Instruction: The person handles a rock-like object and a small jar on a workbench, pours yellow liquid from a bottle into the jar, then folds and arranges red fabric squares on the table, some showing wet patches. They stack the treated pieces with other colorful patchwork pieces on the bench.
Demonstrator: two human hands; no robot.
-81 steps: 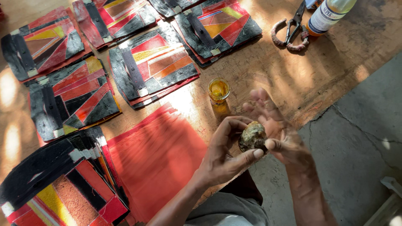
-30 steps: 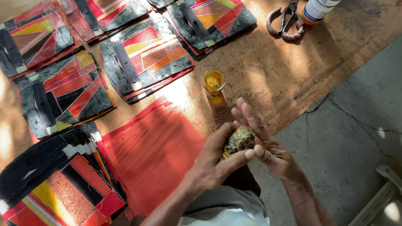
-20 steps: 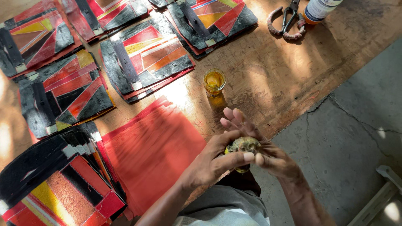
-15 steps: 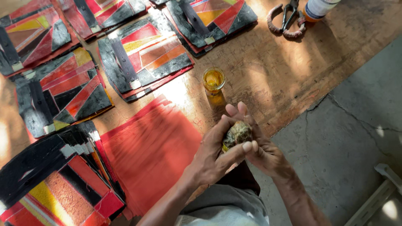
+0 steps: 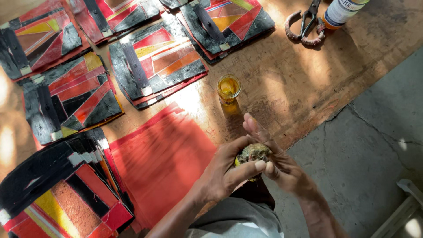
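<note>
Dark lump, pinched between both hands' fingers

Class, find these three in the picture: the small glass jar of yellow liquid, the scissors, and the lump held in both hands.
glass jar point(image 5: 228, 86), head view, on its open mouth.
scissors point(image 5: 304, 26), head view, at the handle loops.
lump point(image 5: 254, 153), head view, on its exposed top.
</note>
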